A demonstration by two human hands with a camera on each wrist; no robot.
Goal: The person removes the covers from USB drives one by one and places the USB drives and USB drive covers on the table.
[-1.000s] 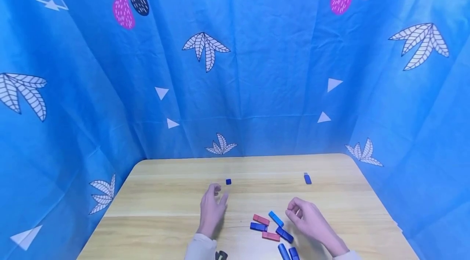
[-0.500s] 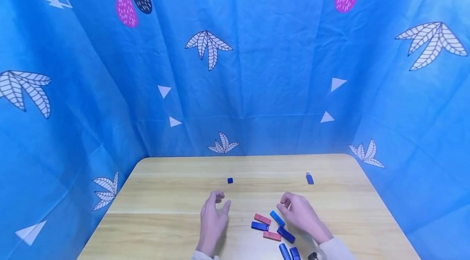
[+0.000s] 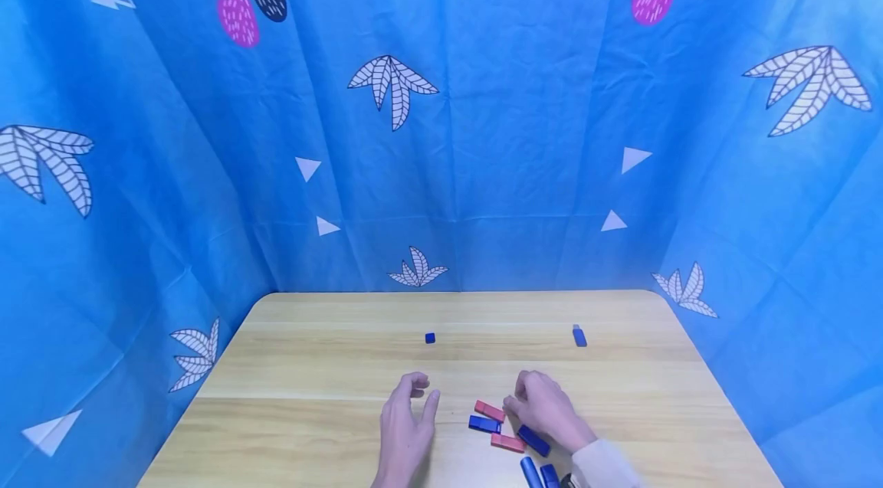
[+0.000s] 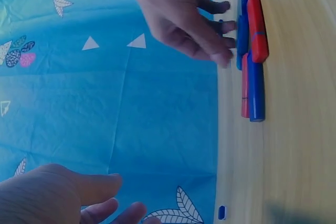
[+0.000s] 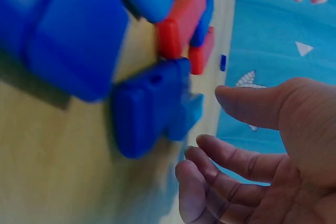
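Note:
My right hand (image 3: 546, 407) hovers at the pile of capped USB flash drives, fingers loosely bent. In the right wrist view its thumb and fingertips stand apart with nothing between them, close to a light blue flash drive (image 5: 186, 116). The head view has that drive hidden under the hand. Around it lie two red flash drives (image 3: 507, 443), a dark blue flash drive (image 3: 485, 424) and another dark blue flash drive (image 3: 533, 440). To the left of the pile, my left hand (image 3: 407, 427) is held with thumb and fingers spread, holding nothing.
Toward the back of the wooden table (image 3: 331, 350) lie a small blue cap (image 3: 430, 338) and an uncapped blue flash drive (image 3: 579, 335). Two more blue drives (image 3: 530, 473) lie at the front. A patterned blue curtain (image 3: 517, 166) surrounds the table.
My right hand has moved left and inward, from beside the pile to over the light blue drive. The left hand has drawn slightly toward the front.

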